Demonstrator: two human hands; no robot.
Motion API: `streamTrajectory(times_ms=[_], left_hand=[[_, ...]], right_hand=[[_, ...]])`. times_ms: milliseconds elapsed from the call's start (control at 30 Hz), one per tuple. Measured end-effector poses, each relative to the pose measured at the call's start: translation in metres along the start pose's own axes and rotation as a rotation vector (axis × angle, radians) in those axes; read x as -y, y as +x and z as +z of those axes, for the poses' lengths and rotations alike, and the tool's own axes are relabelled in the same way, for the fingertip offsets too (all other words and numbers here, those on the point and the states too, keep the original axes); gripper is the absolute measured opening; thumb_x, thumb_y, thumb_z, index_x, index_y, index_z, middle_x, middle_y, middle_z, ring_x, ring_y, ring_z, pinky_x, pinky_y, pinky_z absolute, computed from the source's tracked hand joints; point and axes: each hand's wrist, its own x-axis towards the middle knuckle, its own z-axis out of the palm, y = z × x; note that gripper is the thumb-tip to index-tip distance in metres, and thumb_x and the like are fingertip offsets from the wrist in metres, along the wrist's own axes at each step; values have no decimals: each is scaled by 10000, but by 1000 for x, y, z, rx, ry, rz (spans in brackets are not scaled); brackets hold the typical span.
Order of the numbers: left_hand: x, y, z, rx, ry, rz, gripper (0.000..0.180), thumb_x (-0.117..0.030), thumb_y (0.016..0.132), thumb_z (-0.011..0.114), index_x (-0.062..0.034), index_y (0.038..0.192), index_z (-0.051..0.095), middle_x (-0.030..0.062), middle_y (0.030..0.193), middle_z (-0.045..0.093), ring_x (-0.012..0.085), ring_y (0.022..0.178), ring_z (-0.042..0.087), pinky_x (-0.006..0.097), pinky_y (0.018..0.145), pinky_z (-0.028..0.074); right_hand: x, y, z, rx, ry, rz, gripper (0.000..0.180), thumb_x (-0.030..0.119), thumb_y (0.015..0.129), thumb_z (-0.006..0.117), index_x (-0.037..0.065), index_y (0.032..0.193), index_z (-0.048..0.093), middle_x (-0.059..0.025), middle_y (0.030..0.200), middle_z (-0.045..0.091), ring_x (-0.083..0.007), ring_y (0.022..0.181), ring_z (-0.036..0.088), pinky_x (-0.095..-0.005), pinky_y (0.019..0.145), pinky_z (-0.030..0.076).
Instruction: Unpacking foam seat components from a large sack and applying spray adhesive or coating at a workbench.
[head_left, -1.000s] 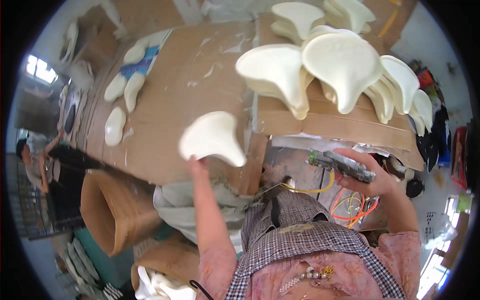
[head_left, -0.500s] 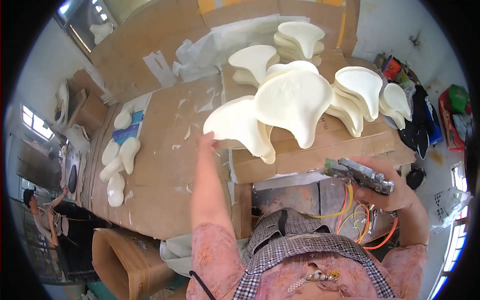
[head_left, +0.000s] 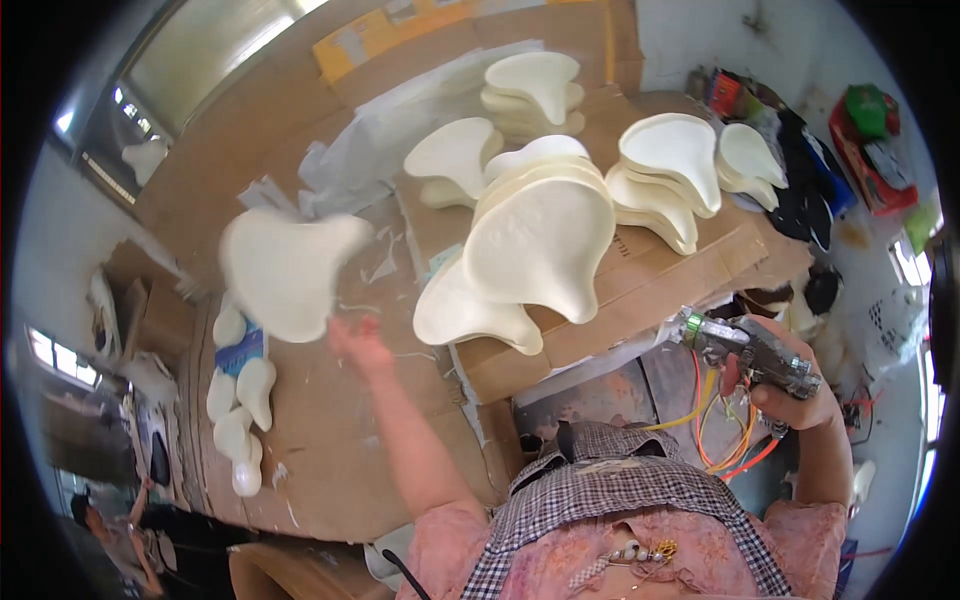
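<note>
A cream bicycle-saddle pad (head_left: 285, 270), blurred, is in the air above the left of the table. My left hand (head_left: 362, 345) is just beside its lower edge, fingers apart, thumb clear of the pad; whether a fingertip still touches is blurred. My right hand (head_left: 800, 385) is wrapped round a metal spray gun (head_left: 735, 345) with a green ring near its front end. In front of me, one large pad (head_left: 540, 245) tops a pile, and another pad (head_left: 470, 310) lies partly beneath it. More stacked pads (head_left: 665, 160) stand to the right.
Further pads are stacked at the back (head_left: 530, 85) on the raised cardboard (head_left: 600, 265). Smaller cream pads (head_left: 255, 390) lie at the table's left. Orange and yellow hoses (head_left: 735, 440) hang below the gun. Bags and dark cloth (head_left: 800, 170) crowd the right. Another person (head_left: 125, 540) is at far left.
My left hand has moved left from the pile, and the pad it held is now in the air there. The whole view has shifted. My right hand still grips the spray gun.
</note>
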Motion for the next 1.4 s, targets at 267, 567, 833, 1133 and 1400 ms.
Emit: streamTrajectory(times_ms=[267, 567, 833, 1133, 1400], left_hand=[[125, -58, 90, 761, 668, 244, 538, -50, 740, 639, -37, 1233, 425, 93, 1044, 571, 179, 866, 565, 334, 669, 487], [101, -82, 135, 624, 482, 233, 290, -1, 786, 520, 14, 1076, 523, 62, 927, 600, 141, 675, 578, 256, 451, 454], [105, -90, 138, 569, 461, 64, 196, 11, 813, 499, -2, 992, 579, 63, 796, 593, 119, 503, 509, 242, 383, 388], [88, -86, 148, 551, 185, 21, 203, 20, 781, 477, 31, 975, 535, 95, 823, 596, 133, 571, 562, 233, 415, 431], [127, -2, 142, 642, 586, 39, 602, -142, 786, 625, 1, 1295, 339, 138, 1223, 457, 238, 1045, 510, 348, 917, 404]], right_hand=[[4, -41, -13, -38, -207, 92, 594, 96, 774, 638, -31, 1287, 368, -75, 882, 591, -137, 779, 555, -286, 719, 450], [12, -52, -17, -155, -339, 38, 549, 111, 770, 638, -45, 1245, 412, -58, 802, 585, -112, 690, 545, -269, 647, 443], [24, -70, -12, -409, -101, -60, 599, 153, 741, 663, -48, 1246, 412, -77, 802, 590, -119, 642, 549, -248, 600, 433], [18, -67, -14, -345, -276, 63, 578, 149, 735, 667, -53, 1225, 438, -62, 813, 591, -113, 715, 548, -270, 662, 443], [10, -56, -13, -167, -199, 85, 562, 117, 770, 648, -18, 1258, 406, -67, 863, 590, -128, 755, 550, -271, 678, 448]])
